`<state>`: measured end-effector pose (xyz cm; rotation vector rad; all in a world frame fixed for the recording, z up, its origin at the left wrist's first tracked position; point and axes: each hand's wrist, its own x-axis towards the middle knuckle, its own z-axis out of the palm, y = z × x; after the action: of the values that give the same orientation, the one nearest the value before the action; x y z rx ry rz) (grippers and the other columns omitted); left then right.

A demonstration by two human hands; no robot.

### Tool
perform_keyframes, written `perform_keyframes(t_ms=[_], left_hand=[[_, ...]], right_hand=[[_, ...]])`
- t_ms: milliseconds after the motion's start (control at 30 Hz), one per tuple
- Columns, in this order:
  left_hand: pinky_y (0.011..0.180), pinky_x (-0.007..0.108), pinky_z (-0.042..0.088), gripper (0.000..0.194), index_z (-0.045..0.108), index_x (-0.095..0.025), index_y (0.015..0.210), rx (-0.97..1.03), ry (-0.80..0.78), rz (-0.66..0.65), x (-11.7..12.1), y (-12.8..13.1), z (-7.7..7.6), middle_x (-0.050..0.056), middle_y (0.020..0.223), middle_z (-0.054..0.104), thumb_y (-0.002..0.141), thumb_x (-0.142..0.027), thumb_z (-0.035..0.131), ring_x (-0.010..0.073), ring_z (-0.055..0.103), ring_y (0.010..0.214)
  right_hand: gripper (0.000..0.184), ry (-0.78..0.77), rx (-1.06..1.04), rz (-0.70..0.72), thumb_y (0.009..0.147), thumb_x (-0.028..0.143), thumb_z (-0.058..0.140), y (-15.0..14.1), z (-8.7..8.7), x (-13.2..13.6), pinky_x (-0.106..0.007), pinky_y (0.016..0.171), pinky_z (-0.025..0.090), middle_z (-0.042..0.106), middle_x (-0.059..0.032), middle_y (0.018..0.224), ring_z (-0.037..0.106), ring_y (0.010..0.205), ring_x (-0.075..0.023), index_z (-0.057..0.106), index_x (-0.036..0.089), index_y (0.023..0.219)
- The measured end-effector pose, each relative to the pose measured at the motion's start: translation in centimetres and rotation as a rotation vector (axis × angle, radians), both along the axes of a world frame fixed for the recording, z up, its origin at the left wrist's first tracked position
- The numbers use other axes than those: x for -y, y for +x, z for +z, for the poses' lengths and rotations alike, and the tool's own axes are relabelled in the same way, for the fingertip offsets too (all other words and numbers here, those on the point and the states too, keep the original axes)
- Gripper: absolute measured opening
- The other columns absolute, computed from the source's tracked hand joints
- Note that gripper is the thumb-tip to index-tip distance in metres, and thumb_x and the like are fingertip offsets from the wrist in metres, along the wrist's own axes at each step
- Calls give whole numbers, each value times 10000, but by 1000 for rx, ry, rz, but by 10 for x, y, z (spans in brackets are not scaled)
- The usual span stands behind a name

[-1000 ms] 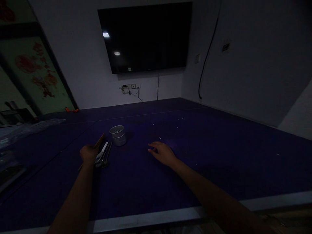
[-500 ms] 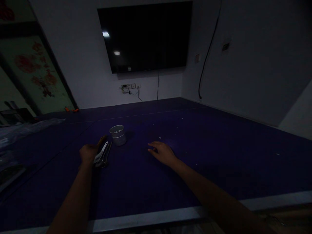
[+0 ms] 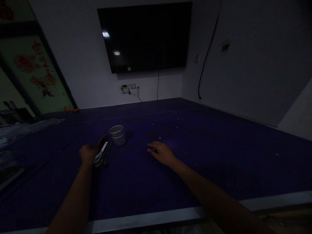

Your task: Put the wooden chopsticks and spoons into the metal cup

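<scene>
Left hand [image 3: 87, 153] extends forward while right hand [image 3: 162, 153] curves loosely, unclosed.

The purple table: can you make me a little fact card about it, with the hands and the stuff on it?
Table: purple, with a pale front edge
Left hand: beside the white spoon; too dark to tell its grip
Right hand: fingers loosely curved, no object seen in it
Silvery cup: upright, beyond the spoon
Shiny utensils: right beside the white spoon
White specks: scattered near the right hand and beyond
</scene>
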<state>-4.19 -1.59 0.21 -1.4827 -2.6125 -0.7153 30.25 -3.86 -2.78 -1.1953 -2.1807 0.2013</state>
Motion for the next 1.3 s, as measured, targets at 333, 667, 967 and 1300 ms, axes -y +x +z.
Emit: perform_keyframes(t_ms=[333,667,967,1300], left_hand=[[584,312,441,368,698,-124,789,-35,-58,-10,-11,-7,-8,181,779,679,708,-438,525,310,640,783],[560,282,414,304,656,-109,852,-79,-45,-30,-6,-6,-9,180,876,672,661,-316,543,286,633,799],[572,278,416,270,649,-120,853,-75,-40,-22,-7,-6,-7,161,874,673,646,-259,548,292,638,825],[579,282,400,281,645,-105,822,-56,60,4,5,-5,4,126,788,657,729,-344,532,271,615,763]], right_hand=[[341,-7,-10,1,865,349,480,0,1,1,-297,786,485,633,-71,1137,634,788,-146,619,205,1141],[342,-8,-8,13,866,359,480,0,0,0,-302,783,482,640,-64,1120,632,796,-149,613,220,1149],[342,-27,-10,14,869,355,473,-1,1,1,-295,778,482,640,-63,1124,632,787,-146,617,209,1143],[345,-11,13,0,864,360,480,-1,2,1,-289,764,482,637,-68,1124,632,794,-148,621,205,1138]])
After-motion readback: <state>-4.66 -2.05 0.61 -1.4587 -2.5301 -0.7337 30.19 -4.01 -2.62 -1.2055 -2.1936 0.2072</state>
